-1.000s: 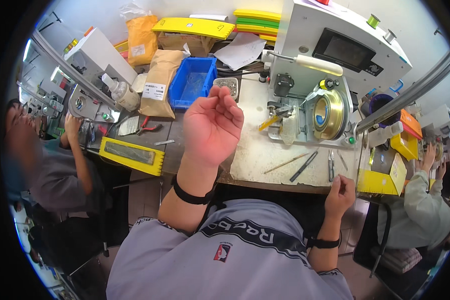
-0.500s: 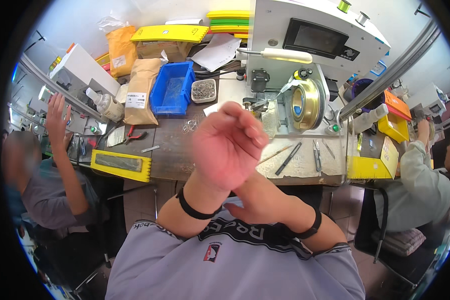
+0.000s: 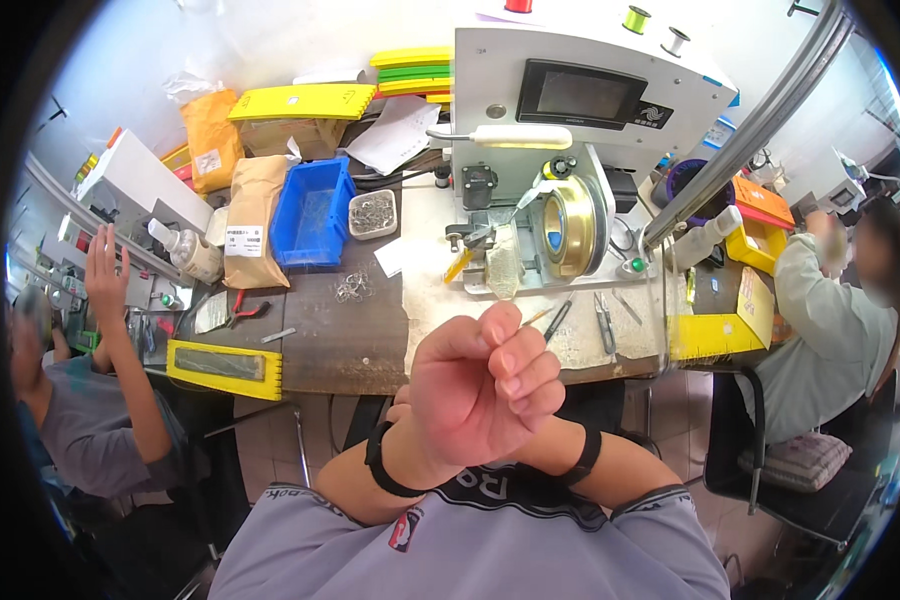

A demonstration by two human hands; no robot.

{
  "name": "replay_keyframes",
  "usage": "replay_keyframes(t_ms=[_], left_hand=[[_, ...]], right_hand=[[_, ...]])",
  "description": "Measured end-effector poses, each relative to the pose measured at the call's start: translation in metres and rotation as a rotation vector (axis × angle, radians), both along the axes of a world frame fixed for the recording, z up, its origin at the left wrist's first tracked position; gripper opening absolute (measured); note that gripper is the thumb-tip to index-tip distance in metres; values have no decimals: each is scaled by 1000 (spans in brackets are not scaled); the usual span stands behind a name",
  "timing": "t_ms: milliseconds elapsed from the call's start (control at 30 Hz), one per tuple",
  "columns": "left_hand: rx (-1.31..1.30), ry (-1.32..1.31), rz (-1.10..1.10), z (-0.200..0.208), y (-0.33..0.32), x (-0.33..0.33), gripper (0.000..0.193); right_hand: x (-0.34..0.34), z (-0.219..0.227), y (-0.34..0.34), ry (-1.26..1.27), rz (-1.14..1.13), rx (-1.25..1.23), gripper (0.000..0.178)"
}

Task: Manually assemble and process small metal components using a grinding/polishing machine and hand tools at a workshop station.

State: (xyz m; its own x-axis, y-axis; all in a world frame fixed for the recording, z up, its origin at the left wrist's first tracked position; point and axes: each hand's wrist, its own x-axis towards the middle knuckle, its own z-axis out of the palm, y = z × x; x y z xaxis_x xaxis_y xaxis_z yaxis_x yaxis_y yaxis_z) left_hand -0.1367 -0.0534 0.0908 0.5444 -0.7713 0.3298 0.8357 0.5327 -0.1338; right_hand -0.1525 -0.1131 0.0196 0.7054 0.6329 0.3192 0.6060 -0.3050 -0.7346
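My left hand (image 3: 485,385) is raised in front of my chest, palm toward me. Its fingers are curled in toward the palm, and nothing shows in them. My right forearm (image 3: 555,447) crosses behind the left wrist. Of my right hand (image 3: 398,408), only a bit of the fingers shows, beside the left wrist; the rest is hidden. A black band circles each forearm. Beyond my hands stands a white machine (image 3: 490,75) with a screen and a gold ring-shaped wheel (image 3: 567,228). Black tweezers (image 3: 558,322) and small snips (image 3: 605,325) lie on the bench.
A blue bin (image 3: 310,215), a white dish of small metal parts (image 3: 372,214), a brown paper bag (image 3: 254,215) and red-handled pliers (image 3: 245,309) are on the bench. A metal post (image 3: 750,125) rises at right. Co-workers sit on both sides; the left one raises a hand (image 3: 107,270).
My left hand has lowered toward me, and its fingers have curled in more. The right hand has slipped further behind the left wrist. The view has shifted, moving the machine leftward.
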Motion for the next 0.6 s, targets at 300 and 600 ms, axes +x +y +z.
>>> replay_keyframes(t_ms=[300, 600], left_hand=[[-91, 216, 50, -17, -26, 15, 24], [-62, 214, -168, -4, -63, -18, 18]], right_hand=[[13, -19, -13, -100, 83, 33, 36], [-2, -15, -18, -191, 179, 25, 35]])
